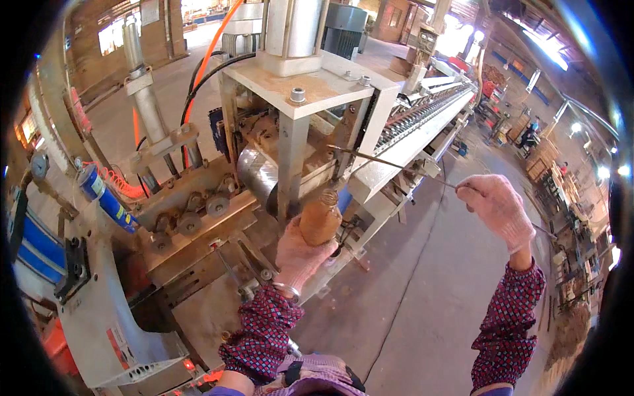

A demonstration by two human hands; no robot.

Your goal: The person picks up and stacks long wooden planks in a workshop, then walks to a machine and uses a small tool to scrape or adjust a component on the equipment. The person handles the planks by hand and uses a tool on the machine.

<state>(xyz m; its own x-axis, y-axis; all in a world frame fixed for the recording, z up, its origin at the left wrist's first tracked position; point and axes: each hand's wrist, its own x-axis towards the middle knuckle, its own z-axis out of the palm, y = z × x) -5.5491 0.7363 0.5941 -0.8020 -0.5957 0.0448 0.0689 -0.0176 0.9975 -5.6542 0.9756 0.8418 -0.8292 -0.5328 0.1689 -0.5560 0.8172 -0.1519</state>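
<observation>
My left hand (298, 259), in a pinkish knit glove, is closed around a brownish bottle (321, 221) with its neck upward, close to the machine's metal frame (291, 162). Out to the right, my right hand (496, 204), gloved the same way, grips a long thin rod (403, 166). One end of the rod sticks out behind that hand; the other reaches left to the frame, above the bottle's neck. Something small and dark sits on that far tip, too small to name. Whether the tip touches the frame I cannot tell. Patterned sleeves cover both forearms.
Behind the frame's post is a shiny metal roller (258, 173). A long conveyor (422, 125) runs away to the upper right. At left stand a pneumatic cylinder (146, 99), a blue canister (105, 197) and a red coiled hose (119, 179). Stacked materials line the far right.
</observation>
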